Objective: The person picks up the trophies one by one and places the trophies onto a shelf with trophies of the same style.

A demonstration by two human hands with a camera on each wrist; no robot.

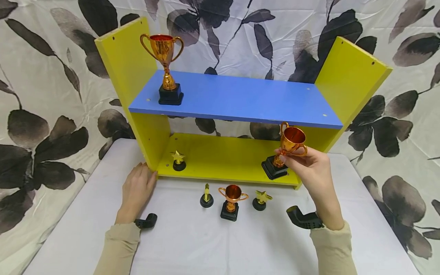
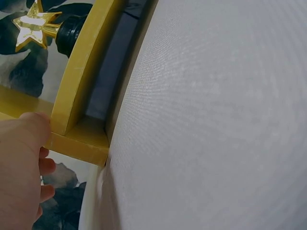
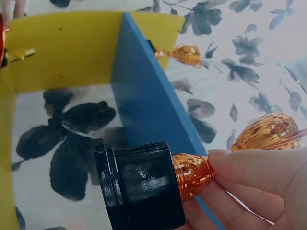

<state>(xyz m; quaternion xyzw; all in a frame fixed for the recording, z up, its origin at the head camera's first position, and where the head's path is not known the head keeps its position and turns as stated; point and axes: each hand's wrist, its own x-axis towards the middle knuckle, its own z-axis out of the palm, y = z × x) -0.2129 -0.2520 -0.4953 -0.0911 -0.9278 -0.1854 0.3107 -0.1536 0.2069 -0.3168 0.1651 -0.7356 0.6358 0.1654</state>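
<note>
My right hand [image 1: 311, 168] pinches a gold trophy cup [image 1: 293, 139] by its stem, thumb on the near side. The cup is tilted, its black base [image 3: 144, 184] in front of the lower shelf's right part and below the blue shelf's edge. My left hand [image 1: 137, 187] rests at the bottom left corner of the yellow and blue shelf unit [image 1: 220, 97]. Its thumb touches the yellow side panel, with the other fingers along the outside. A large trophy cup [image 1: 163, 47] stands on the blue shelf at the left. Below it, a small star trophy [image 1: 178, 160] stands on the yellow shelf.
On the white tablecloth [image 1: 192, 244] before the unit stand a small trophy seen edge-on [image 1: 206, 196], a two-handled trophy cup [image 1: 232, 202] and another star trophy [image 1: 261, 200]. Floral cloth [image 1: 41, 114] hangs behind and at both sides.
</note>
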